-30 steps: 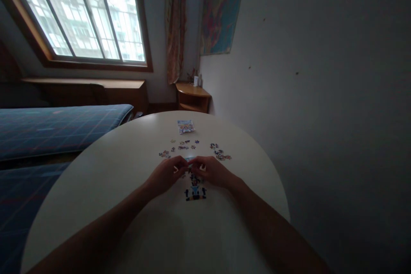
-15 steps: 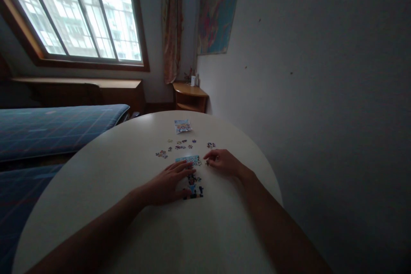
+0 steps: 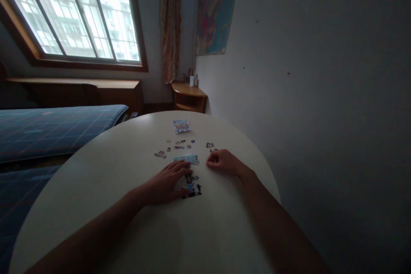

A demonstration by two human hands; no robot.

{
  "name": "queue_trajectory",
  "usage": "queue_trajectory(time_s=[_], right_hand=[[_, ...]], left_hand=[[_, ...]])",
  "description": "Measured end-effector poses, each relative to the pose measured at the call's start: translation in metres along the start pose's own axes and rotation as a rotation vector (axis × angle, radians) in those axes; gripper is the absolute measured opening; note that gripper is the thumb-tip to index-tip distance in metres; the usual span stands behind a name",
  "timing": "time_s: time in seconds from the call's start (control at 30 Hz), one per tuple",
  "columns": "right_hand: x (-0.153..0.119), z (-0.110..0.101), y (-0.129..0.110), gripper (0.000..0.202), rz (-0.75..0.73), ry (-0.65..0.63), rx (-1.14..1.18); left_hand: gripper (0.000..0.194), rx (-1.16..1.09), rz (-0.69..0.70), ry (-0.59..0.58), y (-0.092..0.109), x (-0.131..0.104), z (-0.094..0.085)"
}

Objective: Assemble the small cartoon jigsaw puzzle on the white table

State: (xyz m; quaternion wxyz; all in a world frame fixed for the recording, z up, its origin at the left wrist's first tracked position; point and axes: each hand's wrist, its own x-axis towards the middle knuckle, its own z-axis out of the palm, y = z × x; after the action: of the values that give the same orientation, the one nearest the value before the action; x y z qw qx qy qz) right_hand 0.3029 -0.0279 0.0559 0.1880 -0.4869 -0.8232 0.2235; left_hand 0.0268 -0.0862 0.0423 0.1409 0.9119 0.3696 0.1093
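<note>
A partly joined jigsaw puzzle [image 3: 194, 189] lies on the round white table [image 3: 105, 171], its upper part light blue and its lower part darker. Across its left side rests my left hand [image 3: 165, 184], fingers spread, covering some of it. Just right of the puzzle, my right hand [image 3: 224, 162] is closed, thumb and index finger together; whatever they pinch is too small to make out. Loose pieces [image 3: 160, 154] lie in a group at the left, others [image 3: 179, 147] above the puzzle, and more [image 3: 209, 145] beyond my right hand.
A small picture packet [image 3: 181, 126] lies toward the table's far side. Beyond the table stand a wooden corner shelf [image 3: 189, 90] and a bed with a blue plaid cover [image 3: 58, 130]. A bare wall [image 3: 314, 115] runs along the right.
The fingers of my right hand have curled closer together, and the piece seen by its fingertips is now hidden. My left hand stays on the puzzle. The view has shifted slightly.
</note>
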Motion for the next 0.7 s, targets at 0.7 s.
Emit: queue_trajectory(time_s=[0.7], right_hand=[[0.000, -0.012, 0.028, 0.025, 0.117, 0.190, -0.047]], left_hand=[[0.053, -0.005, 0.067, 0.052, -0.012, 0.003, 0.004]])
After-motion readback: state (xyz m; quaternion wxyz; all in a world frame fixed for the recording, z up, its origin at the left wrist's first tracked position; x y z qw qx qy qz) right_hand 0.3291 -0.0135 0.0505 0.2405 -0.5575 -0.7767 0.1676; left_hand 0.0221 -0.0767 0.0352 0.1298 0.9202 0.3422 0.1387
